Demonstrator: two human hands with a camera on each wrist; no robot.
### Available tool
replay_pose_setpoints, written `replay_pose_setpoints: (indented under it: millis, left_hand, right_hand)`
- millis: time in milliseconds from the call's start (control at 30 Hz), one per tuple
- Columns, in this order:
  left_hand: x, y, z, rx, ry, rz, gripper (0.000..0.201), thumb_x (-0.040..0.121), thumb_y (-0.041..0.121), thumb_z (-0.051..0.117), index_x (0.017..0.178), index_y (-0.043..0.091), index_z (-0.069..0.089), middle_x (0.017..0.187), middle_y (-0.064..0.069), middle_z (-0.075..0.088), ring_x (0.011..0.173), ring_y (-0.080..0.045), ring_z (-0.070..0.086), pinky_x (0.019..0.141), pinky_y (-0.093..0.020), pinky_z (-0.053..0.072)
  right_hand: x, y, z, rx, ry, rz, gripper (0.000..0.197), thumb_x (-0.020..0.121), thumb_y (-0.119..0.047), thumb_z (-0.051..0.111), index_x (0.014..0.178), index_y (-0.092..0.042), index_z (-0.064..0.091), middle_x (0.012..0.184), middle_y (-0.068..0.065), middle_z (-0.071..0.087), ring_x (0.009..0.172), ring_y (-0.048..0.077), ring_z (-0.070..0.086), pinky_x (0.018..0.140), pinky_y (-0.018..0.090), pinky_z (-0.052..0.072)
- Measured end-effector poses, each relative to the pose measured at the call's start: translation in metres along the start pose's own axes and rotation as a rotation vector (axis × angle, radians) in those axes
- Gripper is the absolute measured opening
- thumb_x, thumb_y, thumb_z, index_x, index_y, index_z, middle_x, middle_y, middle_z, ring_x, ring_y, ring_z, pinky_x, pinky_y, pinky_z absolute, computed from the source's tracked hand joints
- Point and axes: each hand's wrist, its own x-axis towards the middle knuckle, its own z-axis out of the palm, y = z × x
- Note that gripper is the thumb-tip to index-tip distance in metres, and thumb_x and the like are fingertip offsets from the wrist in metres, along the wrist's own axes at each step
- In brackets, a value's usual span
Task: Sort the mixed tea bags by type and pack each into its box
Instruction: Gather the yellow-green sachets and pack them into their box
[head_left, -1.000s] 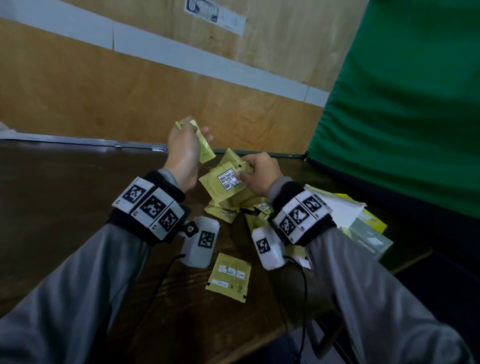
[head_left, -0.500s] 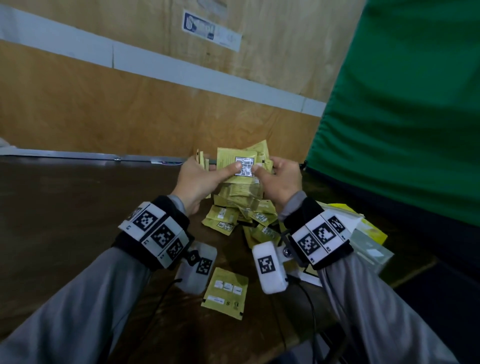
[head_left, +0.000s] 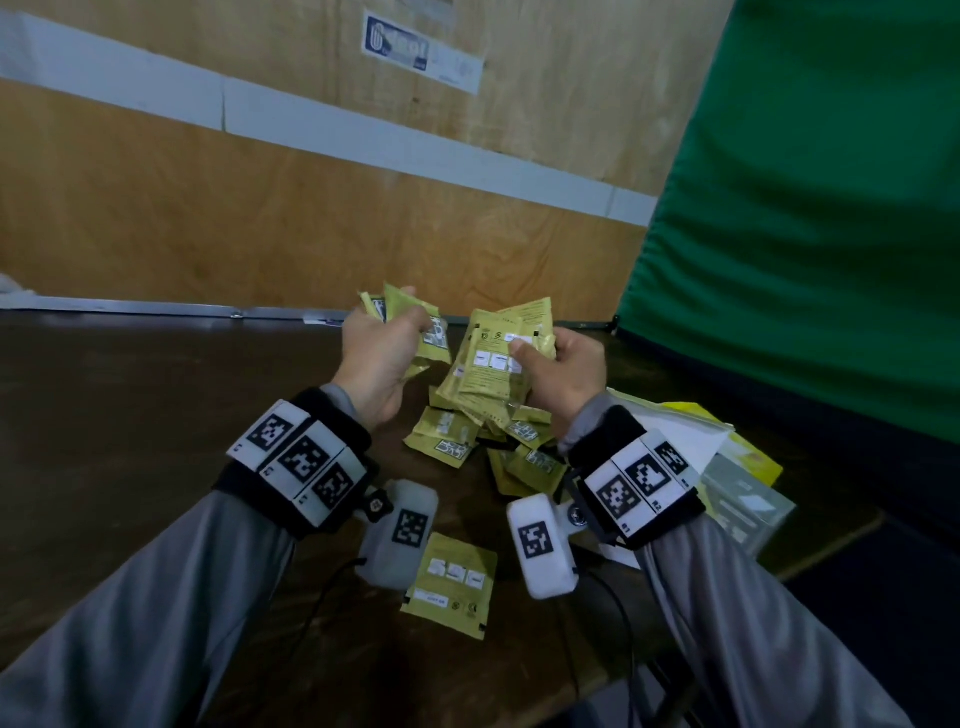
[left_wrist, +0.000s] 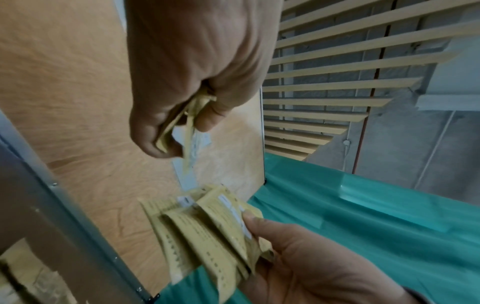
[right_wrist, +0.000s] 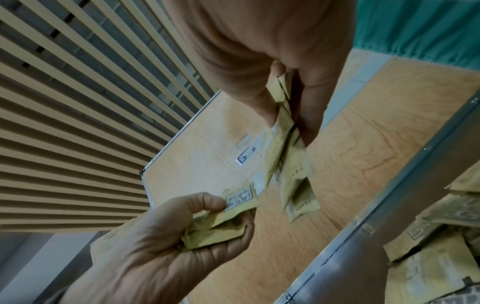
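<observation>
All the tea bags are olive-yellow sachets. My left hand (head_left: 402, 332) is raised over the table and grips a few tea bags (head_left: 439, 340), pinched between thumb and fingers (left_wrist: 205, 115). My right hand (head_left: 537, 351), a short way to the right, holds a fanned stack of several tea bags (head_left: 485, 364), with the thumb on the front one (left_wrist: 223, 224). Below both hands a loose pile of tea bags (head_left: 452, 439) lies on the dark table (head_left: 130, 415). A single tea bag (head_left: 452, 584) lies nearer me. The two hands are apart.
A yellow and white box (head_left: 691, 436) and a grey box (head_left: 748, 506) sit at the table's right edge beside my right wrist. A plywood wall (head_left: 260, 223) rises behind the table, and a green curtain (head_left: 805, 234) hangs on the right.
Half a second ago both hands met on one stack above the pile. They have since drawn apart, the left holding a few bags and the right keeping the fanned stack.
</observation>
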Motion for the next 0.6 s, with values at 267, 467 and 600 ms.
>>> replay_pose_setpoints:
  millis: [267, 467, 600]
  left_hand:
    - [0.009, -0.002, -0.010, 0.089, -0.139, -0.014, 0.035, 0.088, -0.007, 0.056, 0.117, 0.013, 0.060, 0.107, -0.018, 0.067, 0.077, -0.026, 0.066, 0.057, -0.033, 0.057]
    - [0.011, 0.006, -0.016, 0.087, -0.177, -0.028, 0.039, 0.095, -0.001, 0.038, 0.123, 0.021, 0.053, 0.104, -0.001, 0.068, 0.078, -0.019, 0.061, 0.053, -0.027, 0.045]
    - [0.014, 0.006, -0.017, -0.003, -0.093, -0.066, 0.029, 0.099, 0.008, 0.033, 0.122, 0.016, 0.047, 0.081, -0.003, 0.055, 0.069, -0.017, 0.060, 0.061, -0.031, 0.049]
  right_hand:
    - [0.004, 0.000, -0.003, 0.071, -0.008, 0.065, 0.013, 0.082, -0.018, 0.069, 0.070, -0.025, 0.068, 0.086, 0.003, 0.074, 0.083, 0.026, 0.070, 0.080, 0.052, 0.056]
    - [-0.003, 0.012, 0.006, -0.039, -0.170, 0.166, 0.018, 0.082, -0.020, 0.069, 0.064, -0.021, 0.067, 0.087, 0.008, 0.073, 0.086, 0.031, 0.069, 0.080, 0.056, 0.054]
    - [-0.006, 0.009, 0.014, 0.015, -0.186, 0.227, 0.013, 0.084, -0.018, 0.067, 0.072, -0.019, 0.066, 0.090, 0.009, 0.073, 0.087, 0.031, 0.069, 0.079, 0.055, 0.055]
